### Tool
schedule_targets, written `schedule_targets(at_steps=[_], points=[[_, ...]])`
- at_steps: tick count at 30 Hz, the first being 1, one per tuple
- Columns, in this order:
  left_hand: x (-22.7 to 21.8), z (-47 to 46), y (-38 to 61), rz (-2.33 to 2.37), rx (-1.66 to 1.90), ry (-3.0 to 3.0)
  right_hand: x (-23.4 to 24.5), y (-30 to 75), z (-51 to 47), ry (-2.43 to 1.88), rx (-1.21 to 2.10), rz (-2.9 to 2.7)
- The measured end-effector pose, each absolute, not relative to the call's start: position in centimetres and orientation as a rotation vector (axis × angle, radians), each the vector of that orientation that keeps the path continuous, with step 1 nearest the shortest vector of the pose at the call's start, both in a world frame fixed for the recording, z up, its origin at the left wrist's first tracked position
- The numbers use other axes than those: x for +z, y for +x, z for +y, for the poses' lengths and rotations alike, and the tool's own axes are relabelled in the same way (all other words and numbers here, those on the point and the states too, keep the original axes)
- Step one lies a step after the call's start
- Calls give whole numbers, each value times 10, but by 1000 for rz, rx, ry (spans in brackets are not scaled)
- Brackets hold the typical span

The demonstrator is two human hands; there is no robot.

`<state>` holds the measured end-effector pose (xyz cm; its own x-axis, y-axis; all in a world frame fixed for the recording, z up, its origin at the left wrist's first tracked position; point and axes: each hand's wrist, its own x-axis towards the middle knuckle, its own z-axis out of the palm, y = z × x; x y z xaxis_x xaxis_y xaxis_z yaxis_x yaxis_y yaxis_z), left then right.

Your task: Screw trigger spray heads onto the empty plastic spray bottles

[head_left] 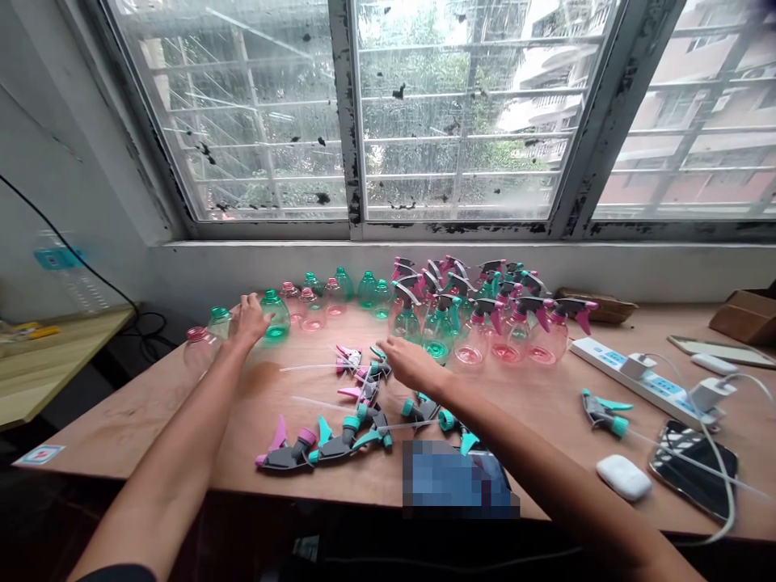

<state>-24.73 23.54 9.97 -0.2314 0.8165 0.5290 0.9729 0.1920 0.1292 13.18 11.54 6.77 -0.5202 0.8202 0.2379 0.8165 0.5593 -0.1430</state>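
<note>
Left hand (248, 320): fingers curled round green bottle (277, 317), table's (533, 412) 10 o'clock. Right hand (413, 364): fingers extended, empty, over loose trigger heads (339, 444), centre. Capped bottles (485, 327): 12 o'clock. Power strip (612, 365): 3 o'clock.

Nothing here is legible to me. Far left of my left grip (250, 319), a water bottle (66, 275) wears a blue label, too blurred for words. Near the counter (546, 420) corner, below and left of that grip, a small sticker (40, 454) shows red marks I cannot make out. Right of my right grip (412, 364), the power strip (606, 361) carries blue print, too small to read.
</note>
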Motion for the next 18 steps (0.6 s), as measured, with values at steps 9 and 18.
schedule_targets(at_steps=[9,18], points=[[84,234,-231,-2213,-842,-1815,49,114,138,-1202,-5,-2783],[110,207,-201,-2188,-1519,-1822,93,166,74,-1071,98,-2594]])
